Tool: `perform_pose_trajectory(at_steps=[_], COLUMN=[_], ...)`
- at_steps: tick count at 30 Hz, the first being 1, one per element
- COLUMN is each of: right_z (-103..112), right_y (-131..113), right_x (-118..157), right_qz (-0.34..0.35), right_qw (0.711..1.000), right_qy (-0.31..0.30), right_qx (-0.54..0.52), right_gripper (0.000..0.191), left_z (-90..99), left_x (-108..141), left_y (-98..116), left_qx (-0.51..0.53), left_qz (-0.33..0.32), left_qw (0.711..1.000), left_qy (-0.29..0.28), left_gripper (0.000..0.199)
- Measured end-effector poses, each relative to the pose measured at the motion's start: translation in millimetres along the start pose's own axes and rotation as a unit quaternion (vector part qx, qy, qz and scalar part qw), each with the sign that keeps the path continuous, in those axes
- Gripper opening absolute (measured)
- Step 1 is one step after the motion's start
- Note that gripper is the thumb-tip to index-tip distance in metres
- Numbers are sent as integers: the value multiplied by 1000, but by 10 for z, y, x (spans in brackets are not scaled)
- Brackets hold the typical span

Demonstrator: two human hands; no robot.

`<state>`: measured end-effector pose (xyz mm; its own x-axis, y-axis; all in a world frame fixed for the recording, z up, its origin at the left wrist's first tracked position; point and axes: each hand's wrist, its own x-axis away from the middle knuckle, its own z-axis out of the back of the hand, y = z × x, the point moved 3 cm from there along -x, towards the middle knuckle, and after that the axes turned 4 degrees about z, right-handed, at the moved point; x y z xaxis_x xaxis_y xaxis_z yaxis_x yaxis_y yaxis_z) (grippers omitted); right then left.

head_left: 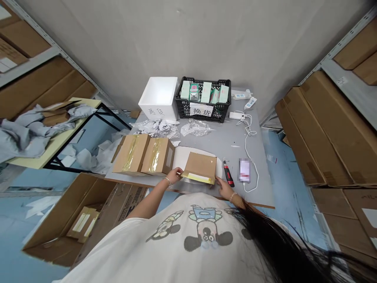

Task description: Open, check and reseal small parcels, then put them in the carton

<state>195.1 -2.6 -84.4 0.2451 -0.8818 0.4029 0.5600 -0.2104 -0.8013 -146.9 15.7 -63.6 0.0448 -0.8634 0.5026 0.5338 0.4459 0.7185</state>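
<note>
A flat brown cardboard mailer lies on a white sheet at the near edge of the grey table, with a yellow strip along its near edge. My left hand grips the mailer's left corner, and my right hand holds its lower right corner. Two cardboard boxes with shiny yellow tape lie just left of my left hand. A red-and-black box cutter stands close to my right hand.
Behind stand a white foam box and a black plastic crate of pale boxes. Bubble wrap lies between them and the cartons. A blurred phone sits right, with a white cable. Cardboard-stacked shelves flank the table.
</note>
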Motion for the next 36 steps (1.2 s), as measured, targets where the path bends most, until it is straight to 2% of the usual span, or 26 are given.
perform_pose_trajectory(at_steps=[2,5,6,9,12,14,16,20,22,25,28,32,34,36], right_z=[135,356,385,319,163,85,45,8,1,25,112,203,203,175], right_y=[-10,-120,-179,-337,-415,-418,-395,-342,-323,-293,-274,-322,-368,-409], right_x=[-105,-367,-471,-764,-935,-968,-949,-873,-868,-921,-1017,-1154,-1213,-1257], right_qz=[0,-53,-66,-131,-175,-173,-158,-124,-119,-129,-153,-191,-218,-248], right_qw=[999,991,989,986,967,954,945,942,941,948,965,975,971,961], right_qy=[35,125,130,89,53,42,35,3,-8,-16,-18,-52,-43,-6], right_qx=[6,24,18,-58,-175,-242,-286,-312,-315,-289,-214,-100,-91,-121], right_gripper=[57,43,41,46,59,65,69,60,58,56,54,49,50,54], left_z=[65,185,199,130,-26,-116,-167,-169,-149,-120,-119,-165,-174,-179], left_x=[-14,-193,-289,-620,-888,-982,-1013,-998,-1008,-1078,-1188,-1307,-1354,-1395], left_y=[13,142,213,440,568,566,510,359,322,333,398,466,496,540], left_qx=[-2,-9,-11,-17,-13,-3,10,71,95,48,-12,-56,-72,-91], left_qz=[15,41,45,60,96,119,129,133,143,165,155,144,139,122], left_qw=[1000,999,998,997,995,993,991,985,977,972,973,964,961,961], left_qy=[-22,27,43,53,24,-1,-23,-82,-125,-162,-169,-214,-229,-233], left_gripper=[26,24,22,27,53,65,67,73,79,76,74,75,73,67])
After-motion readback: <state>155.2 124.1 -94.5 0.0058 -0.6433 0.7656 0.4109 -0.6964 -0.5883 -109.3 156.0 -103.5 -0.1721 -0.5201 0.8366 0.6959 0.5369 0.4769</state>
